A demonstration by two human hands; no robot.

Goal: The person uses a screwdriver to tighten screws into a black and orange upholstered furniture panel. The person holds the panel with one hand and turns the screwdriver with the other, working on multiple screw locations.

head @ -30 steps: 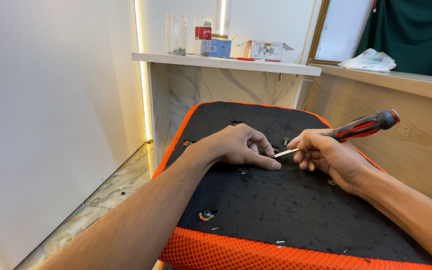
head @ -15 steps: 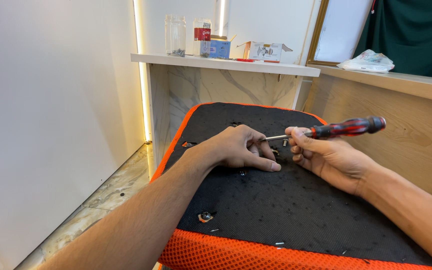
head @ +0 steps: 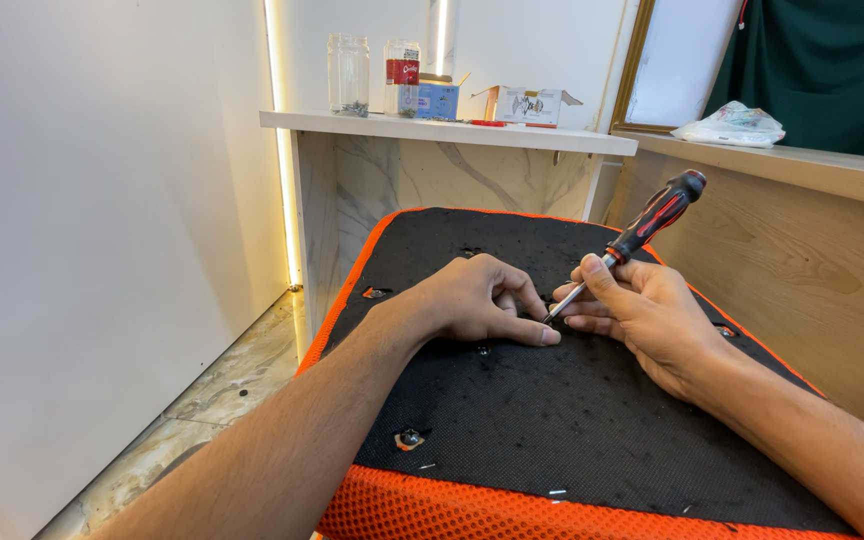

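Screwdriver [head: 642, 232] with red-black handle is standing tilted, its tip touching the black underside of the orange seat cushion [head: 512, 420]. Right hand [head: 642, 310] is closing its fingers around the shaft. Left hand [head: 477, 300] is lying beside the tip, fingers loosely curled, holding nothing visible.

The screwdriver [head: 642, 232] has a thin bright metal shaft and a glossy red-and-black handle, probably plastic or rubber; the seat underside [head: 572, 420] is covered in matt black fabric, slightly fuzzy, edged with coarse orange mesh cloth; toward seven o'clock from the left hand [head: 477, 300] a small shiny metal fitting [head: 410, 438] sits in the fabric; at twelve o'clock the shelf [head: 442, 130] looks smooth and white, bearing clear glass jars [head: 349, 60]; the panel [head: 802, 260] at three o'clock is matt pale wood.
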